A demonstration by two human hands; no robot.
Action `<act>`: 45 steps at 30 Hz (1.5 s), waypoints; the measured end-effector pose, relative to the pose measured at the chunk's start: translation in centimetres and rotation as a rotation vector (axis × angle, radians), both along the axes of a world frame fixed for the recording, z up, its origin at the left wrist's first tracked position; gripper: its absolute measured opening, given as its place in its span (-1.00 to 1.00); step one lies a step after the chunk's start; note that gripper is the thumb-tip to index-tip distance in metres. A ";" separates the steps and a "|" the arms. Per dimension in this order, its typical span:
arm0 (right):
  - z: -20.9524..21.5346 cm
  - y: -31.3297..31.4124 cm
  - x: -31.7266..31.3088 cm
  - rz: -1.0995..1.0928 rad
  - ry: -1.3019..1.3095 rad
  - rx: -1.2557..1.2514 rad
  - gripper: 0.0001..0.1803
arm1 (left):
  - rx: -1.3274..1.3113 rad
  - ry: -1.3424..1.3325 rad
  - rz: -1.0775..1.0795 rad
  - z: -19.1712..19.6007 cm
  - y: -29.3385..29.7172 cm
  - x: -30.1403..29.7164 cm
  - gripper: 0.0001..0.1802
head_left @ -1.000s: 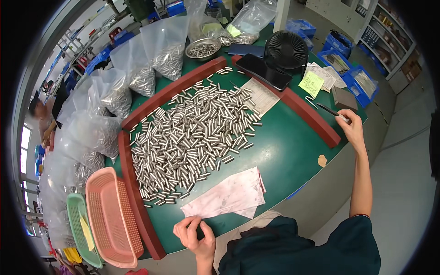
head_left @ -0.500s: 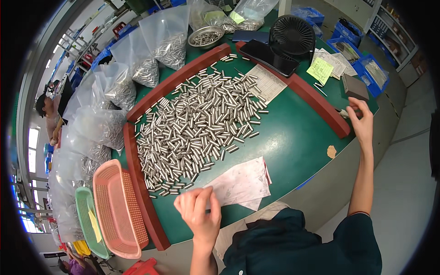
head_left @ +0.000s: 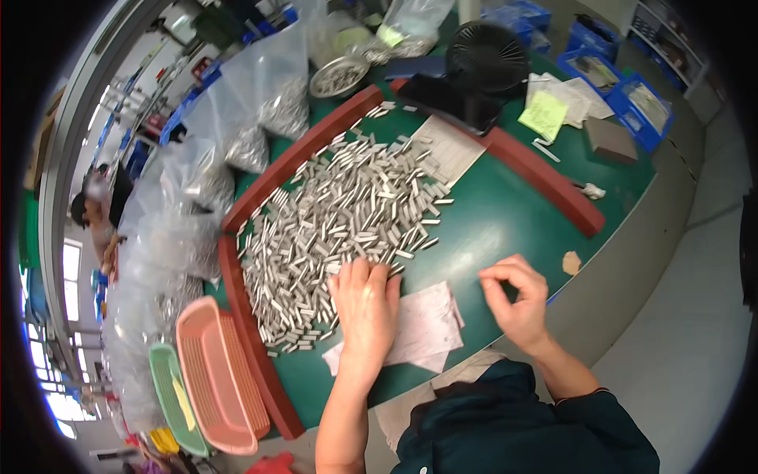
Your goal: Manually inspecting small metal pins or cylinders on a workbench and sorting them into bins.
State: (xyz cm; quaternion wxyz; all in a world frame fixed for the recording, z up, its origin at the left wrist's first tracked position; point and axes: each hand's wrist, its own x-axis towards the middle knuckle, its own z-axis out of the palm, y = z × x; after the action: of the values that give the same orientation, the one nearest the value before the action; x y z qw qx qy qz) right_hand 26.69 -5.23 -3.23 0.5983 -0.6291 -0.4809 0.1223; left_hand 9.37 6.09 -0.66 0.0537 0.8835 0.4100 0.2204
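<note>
A broad pile of short metal pins [head_left: 339,213] covers the left and middle of the green tabletop [head_left: 474,229]. My left hand [head_left: 365,308] reaches over the pile's near edge, back up and fingers stretched forward, their tips on or just above the pins. Whether it has picked any up is hidden. Under and beside that hand lies a stained whitish cloth or paper sheet [head_left: 422,328]. My right hand [head_left: 517,304] hovers right of the sheet, thumb and forefinger curled into a pinch. Anything between those tips is too small to make out.
Red-brown bars [head_left: 545,182] border the work area. Bags of pins [head_left: 245,150] line the left, with a pink basket [head_left: 225,379] and green basket [head_left: 174,395] nearer. A metal bowl [head_left: 339,77], phone [head_left: 450,103], fan [head_left: 487,59] and brown block [head_left: 610,141] stand behind.
My left hand has moved forward from the sheet's left end to the pile. The right hand has come back leftward from near the brown block. The view has shifted slightly.
</note>
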 end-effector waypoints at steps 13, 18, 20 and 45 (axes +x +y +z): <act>-1.5 -0.2 0.0 0.070 0.104 0.064 -0.90 | 0.021 0.123 -0.047 -0.7 0.3 0.4 -0.88; -1.5 0.2 0.0 0.106 0.117 0.064 -0.90 | 0.038 0.140 -0.031 -0.5 0.4 0.6 -0.89; -1.6 0.3 0.1 0.110 0.117 0.064 -0.90 | 0.038 0.196 -0.046 -0.2 0.2 0.9 -0.89; 2.4 3.4 -1.7 0.383 -0.163 0.097 -0.90 | -0.074 -0.503 -0.047 -0.9 -0.7 -3.8 -0.79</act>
State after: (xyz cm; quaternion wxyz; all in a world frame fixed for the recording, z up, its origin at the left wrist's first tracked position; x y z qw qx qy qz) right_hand 24.96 -1.83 -0.80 0.5527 -0.5047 -0.6439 0.1591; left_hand 5.62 5.38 -1.52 0.1912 0.8076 0.3708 0.4168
